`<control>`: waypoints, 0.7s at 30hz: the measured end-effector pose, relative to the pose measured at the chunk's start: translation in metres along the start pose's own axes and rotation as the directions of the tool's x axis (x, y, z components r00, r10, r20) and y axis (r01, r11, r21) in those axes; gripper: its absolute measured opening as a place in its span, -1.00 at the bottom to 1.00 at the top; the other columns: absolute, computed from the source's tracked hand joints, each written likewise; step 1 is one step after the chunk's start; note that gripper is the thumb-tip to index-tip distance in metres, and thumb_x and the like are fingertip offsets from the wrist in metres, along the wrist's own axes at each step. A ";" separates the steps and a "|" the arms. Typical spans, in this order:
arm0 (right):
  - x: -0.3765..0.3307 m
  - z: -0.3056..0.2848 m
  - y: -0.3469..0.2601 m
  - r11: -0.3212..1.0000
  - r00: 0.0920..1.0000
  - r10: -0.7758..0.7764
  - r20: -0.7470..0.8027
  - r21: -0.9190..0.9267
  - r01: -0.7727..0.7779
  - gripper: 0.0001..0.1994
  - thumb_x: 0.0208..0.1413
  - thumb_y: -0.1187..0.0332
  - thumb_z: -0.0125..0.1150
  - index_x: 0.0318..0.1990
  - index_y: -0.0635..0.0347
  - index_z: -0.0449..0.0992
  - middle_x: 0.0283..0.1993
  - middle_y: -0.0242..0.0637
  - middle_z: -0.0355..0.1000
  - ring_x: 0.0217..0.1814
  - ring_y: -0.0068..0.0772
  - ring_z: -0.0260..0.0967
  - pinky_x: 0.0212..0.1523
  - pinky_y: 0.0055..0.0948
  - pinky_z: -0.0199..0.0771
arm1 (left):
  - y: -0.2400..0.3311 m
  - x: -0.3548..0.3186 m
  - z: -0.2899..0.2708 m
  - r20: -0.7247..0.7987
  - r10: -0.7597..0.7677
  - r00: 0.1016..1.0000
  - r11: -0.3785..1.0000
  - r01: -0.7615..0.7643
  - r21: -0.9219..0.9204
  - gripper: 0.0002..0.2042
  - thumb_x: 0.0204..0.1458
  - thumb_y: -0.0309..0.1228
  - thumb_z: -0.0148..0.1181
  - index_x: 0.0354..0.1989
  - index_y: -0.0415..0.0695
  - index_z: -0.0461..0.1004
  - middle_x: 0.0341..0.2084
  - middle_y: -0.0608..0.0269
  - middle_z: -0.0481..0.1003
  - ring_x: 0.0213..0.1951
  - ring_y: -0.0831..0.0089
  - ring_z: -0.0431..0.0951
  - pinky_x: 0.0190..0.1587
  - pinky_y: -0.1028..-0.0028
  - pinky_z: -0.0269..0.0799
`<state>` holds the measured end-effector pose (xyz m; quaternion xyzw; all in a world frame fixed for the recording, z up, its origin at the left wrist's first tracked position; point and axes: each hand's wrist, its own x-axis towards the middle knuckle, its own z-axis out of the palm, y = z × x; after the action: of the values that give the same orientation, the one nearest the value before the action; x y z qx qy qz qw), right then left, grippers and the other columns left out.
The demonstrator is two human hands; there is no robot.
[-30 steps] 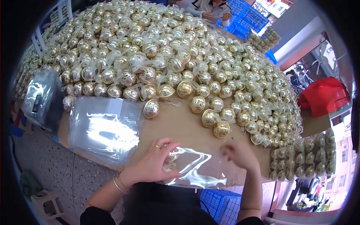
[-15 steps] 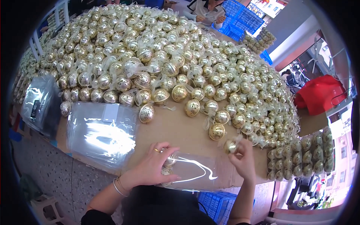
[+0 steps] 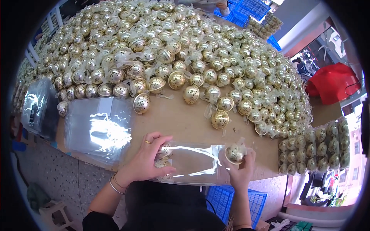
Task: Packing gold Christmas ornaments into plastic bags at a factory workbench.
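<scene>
Grey speckled hard floor, lower left; pale plastic stool standing on it. Brown flat-topped table across middle. Smooth pale-grey wall, upper right. Bright daylight, far right.

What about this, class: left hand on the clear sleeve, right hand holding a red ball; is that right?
Not red: the head view shows the right hand holding a gold ball. The left hand is on the clear sleeve.
</scene>
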<state>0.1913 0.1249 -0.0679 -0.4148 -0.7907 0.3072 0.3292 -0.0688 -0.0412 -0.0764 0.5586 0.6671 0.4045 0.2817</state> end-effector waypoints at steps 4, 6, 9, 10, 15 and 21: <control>0.003 -0.004 -0.019 0.927 0.948 -0.046 0.316 -0.340 0.158 -0.48 -0.27 0.46 0.38 -0.03 0.35 0.44 -0.12 -0.18 0.38 -0.07 -0.30 0.38 -0.06 -0.38 0.40 | -0.002 0.001 0.002 -0.001 -0.003 1.000 1.000 0.003 -0.015 -0.19 -0.24 -0.10 0.44 0.19 -0.15 0.20 0.04 -0.02 0.13 0.09 0.05 0.22 0.14 0.26 0.22; 0.006 -0.012 -0.023 0.978 0.897 -0.041 0.440 -0.166 0.126 -0.46 -0.29 0.45 0.41 -0.03 0.35 0.45 -0.07 -0.18 0.39 0.00 -0.30 0.37 -0.02 -0.38 0.39 | -0.005 0.001 0.002 -0.020 0.051 0.998 0.999 -0.051 0.009 -0.20 -0.26 -0.19 0.44 0.21 -0.12 0.19 0.04 0.10 0.11 -0.05 0.31 0.30 -0.03 0.41 0.35; 0.014 -0.017 -0.024 0.938 0.708 0.159 0.688 0.119 -0.327 -0.35 -0.37 0.37 0.50 0.01 0.36 0.42 0.09 -0.17 0.37 0.15 -0.30 0.33 0.12 -0.37 0.33 | -0.004 -0.002 -0.001 -0.021 0.029 0.999 0.999 -0.029 -0.034 -0.20 -0.25 -0.19 0.43 0.21 -0.12 0.19 0.03 0.11 0.11 -0.07 0.32 0.31 -0.08 0.44 0.37; 0.017 -0.009 -0.027 0.813 0.605 0.201 0.771 0.214 -0.542 -0.29 -0.40 0.36 0.52 0.04 0.37 0.40 0.10 -0.17 0.36 0.16 -0.31 0.31 0.15 -0.34 0.30 | -0.004 -0.002 -0.002 -0.023 0.023 0.999 0.999 -0.024 -0.030 -0.20 -0.25 -0.19 0.43 0.21 -0.12 0.19 0.03 0.11 0.11 -0.07 0.32 0.31 -0.08 0.44 0.37; 0.031 0.027 -0.057 0.948 0.555 -0.148 0.819 -0.043 0.316 -0.41 -0.15 0.32 0.35 0.13 0.20 0.36 0.08 -0.12 0.37 0.14 -0.19 0.32 0.09 -0.28 0.37 | 0.005 0.010 -0.009 0.098 0.136 0.986 0.978 -0.149 0.147 -0.21 -0.24 -0.12 0.41 0.21 -0.12 0.22 0.06 0.08 0.17 -0.03 0.22 0.32 -0.02 0.38 0.34; 0.012 0.066 -0.040 0.990 0.779 0.103 0.619 0.015 -0.143 -0.62 -0.09 0.20 0.32 -0.10 0.16 0.53 -0.18 -0.14 0.53 -0.20 -0.21 0.51 -0.17 -0.32 0.48 | 0.013 0.013 -0.014 0.146 0.333 0.932 0.892 -0.361 0.273 -0.56 -0.07 -0.22 0.22 0.08 0.27 0.47 0.03 -0.02 0.28 0.07 -0.01 0.28 0.18 0.11 0.11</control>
<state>0.1166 0.1029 -0.0737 -0.3324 -0.8163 0.4702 0.0450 -0.0761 -0.0310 -0.0567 0.7231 0.5951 0.3171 0.1498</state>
